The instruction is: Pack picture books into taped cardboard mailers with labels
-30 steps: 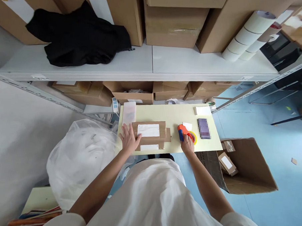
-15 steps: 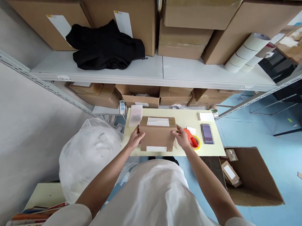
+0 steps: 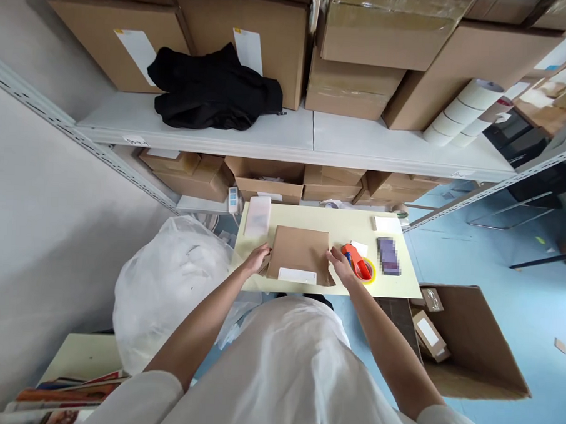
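A brown cardboard box (image 3: 300,250) is on the pale yellow table (image 3: 311,217) in front of me, with a white label (image 3: 298,276) along its near edge. Small flaps stick out at its near corners. My left hand (image 3: 256,259) is closed at the box's left side, fingertips against the edge. On the opposite side, my right hand (image 3: 339,264) grips the right edge; its far fingers are partly hidden. Just right of that hand lies an orange tape dispenser (image 3: 354,260) with a roll of yellow-edged tape (image 3: 369,272).
A blurred dark phone-like item (image 3: 388,255) and white papers (image 3: 387,225) lie at the table's right. A translucent pouch (image 3: 258,216) is at its left. Shelves with boxes and a black garment (image 3: 217,90) stand behind. A large open carton (image 3: 474,345) is right, a white plastic bag (image 3: 167,282) left.
The box has turned in my hands: its labelled far face is no longer visible and a broad plain face shows. Both hands stay at its sides. The camera view has shifted slightly.
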Motion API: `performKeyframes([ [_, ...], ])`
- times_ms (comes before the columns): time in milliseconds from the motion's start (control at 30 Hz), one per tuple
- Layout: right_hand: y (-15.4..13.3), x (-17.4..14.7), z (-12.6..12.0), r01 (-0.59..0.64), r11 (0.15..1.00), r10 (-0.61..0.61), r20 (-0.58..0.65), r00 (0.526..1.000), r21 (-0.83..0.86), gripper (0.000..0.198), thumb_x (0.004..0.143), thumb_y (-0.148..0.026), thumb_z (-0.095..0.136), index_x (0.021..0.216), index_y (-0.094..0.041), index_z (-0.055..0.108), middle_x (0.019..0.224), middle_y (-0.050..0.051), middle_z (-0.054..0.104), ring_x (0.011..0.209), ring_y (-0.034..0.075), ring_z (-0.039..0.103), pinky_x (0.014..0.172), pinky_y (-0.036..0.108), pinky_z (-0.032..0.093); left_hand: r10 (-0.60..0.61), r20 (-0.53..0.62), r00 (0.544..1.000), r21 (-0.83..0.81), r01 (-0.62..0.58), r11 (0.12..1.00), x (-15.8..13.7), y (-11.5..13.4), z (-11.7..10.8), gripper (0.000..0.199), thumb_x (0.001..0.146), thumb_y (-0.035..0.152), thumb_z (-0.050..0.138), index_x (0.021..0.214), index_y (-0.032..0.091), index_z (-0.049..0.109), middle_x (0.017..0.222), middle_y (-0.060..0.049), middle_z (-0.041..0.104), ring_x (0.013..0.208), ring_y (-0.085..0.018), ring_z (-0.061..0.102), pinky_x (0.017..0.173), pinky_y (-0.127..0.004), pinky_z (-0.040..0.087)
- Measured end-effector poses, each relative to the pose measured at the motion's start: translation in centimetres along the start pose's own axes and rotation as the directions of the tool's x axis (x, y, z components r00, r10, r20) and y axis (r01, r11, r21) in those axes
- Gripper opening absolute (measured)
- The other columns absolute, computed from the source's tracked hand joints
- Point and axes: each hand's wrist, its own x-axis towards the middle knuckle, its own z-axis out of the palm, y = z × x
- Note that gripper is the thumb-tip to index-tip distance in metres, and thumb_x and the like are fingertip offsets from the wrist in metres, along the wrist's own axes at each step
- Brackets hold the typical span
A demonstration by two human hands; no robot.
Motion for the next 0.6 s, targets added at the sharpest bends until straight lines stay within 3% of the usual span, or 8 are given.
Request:
performKeyframes([
  [133, 4.2, -2.5, 0.7, -0.084, 0.983, 0.081, 0.026, 0.996, 0.161, 0.048, 0.087, -0.029, 0.038, 0.132, -0.014, 0.046, 0.135, 0.015, 0.052, 0.121, 0.023, 0.053, 0.096, 0.038, 0.046, -0.025, 0.06, 0.998, 0.041, 0.022, 0.999, -2.4, -1.8, -2.5, 0.05, 0.057, 0.034, 0.072, 0.104, 0.016, 0.066, 0.104, -0.013, 0.07, 0.107, -0.031, 0.062, 0.093, -0.044, 0.045],
  [267, 7.2, -4.8, 2.9, -0.075, 0.985, 0.065, 0.064, 0.996, 0.158, 0.065, 0.069, -0.024, 0.058, 0.132, -0.017, 0.045, 0.135, 0.015, 0.051, 0.119, 0.026, 0.055, 0.092, 0.041, 0.049, 0.097, 0.102, 0.99, 0.161, -0.112, 0.981, -4.1, -3.3, -1.9, 0.049, 0.049, 0.023, 0.075, 0.097, 0.017, 0.067, 0.1, -0.01, 0.071, 0.1, -0.029, 0.064, 0.089, -0.04, 0.047],
  [400, 6.0, -5.2, 3.0, 0.022, 0.994, -0.024, 0.019, 1.0, 0.105, 0.043, 0.074, -0.026, 0.052, 0.116, -0.018, 0.056, 0.112, 0.011, 0.066, 0.097, 0.023, 0.065, 0.083, 0.039, 0.053, 0.236, 0.006, 0.972, 0.277, -0.228, 0.933, -3.9, -3.2, -0.3, 0.019, 0.066, 0.028, 0.063, 0.081, 0.018, 0.067, 0.086, -0.009, 0.071, 0.082, -0.025, 0.065, 0.077, -0.035, 0.049],
  [467, 4.7, -4.7, 1.7, 0.037, 0.995, -0.035, -0.032, 0.999, 0.091, 0.036, 0.081, -0.027, 0.043, 0.113, -0.018, 0.057, 0.102, 0.01, 0.068, 0.089, 0.022, 0.066, 0.08, 0.038, 0.053, 0.263, -0.047, 0.964, 0.298, -0.237, 0.925, -3.6, -2.4, -0.4, 0.016, 0.074, 0.031, 0.056, 0.078, 0.019, 0.065, 0.079, -0.007, 0.069, 0.075, -0.022, 0.063, 0.072, -0.032, 0.048],
  [600, 2.7, -2.7, -1.8, 0.009, 1.0, -0.009, -0.193, 0.981, 0.001, 0.039, 0.086, -0.032, 0.036, 0.115, -0.014, 0.056, 0.096, 0.011, 0.067, 0.089, 0.024, 0.064, 0.079, 0.039, 0.051, 0.327, -0.186, 0.926, 0.389, -0.237, 0.89, -2.4, 0.1, -1.3, 0.021, 0.08, 0.035, 0.05, 0.069, 0.019, 0.057, 0.06, 0.0, 0.055, 0.063, -0.016, 0.055, 0.066, -0.027, 0.044],
])
